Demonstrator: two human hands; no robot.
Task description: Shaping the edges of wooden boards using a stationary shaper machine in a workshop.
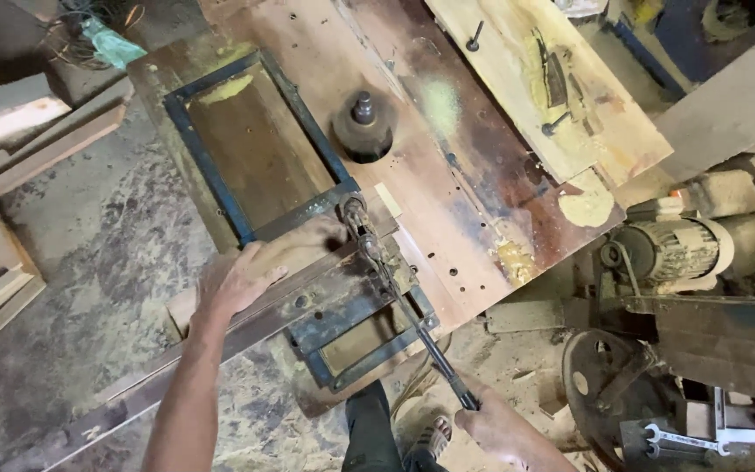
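two hands [236, 281] [500, 430]: rough plank [220, 336], steel lever [412, 319].

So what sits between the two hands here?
Head view: between the left hand and right hand lies the blue metal frame, crossed by the long wrench.

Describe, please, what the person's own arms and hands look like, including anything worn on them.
Both forearms are bare, with no sleeve reaching into view. The left hand and the right hand wear no gloves, and no watch, ring or band shows. The fingers look dusty, though fine detail is hard to tell.
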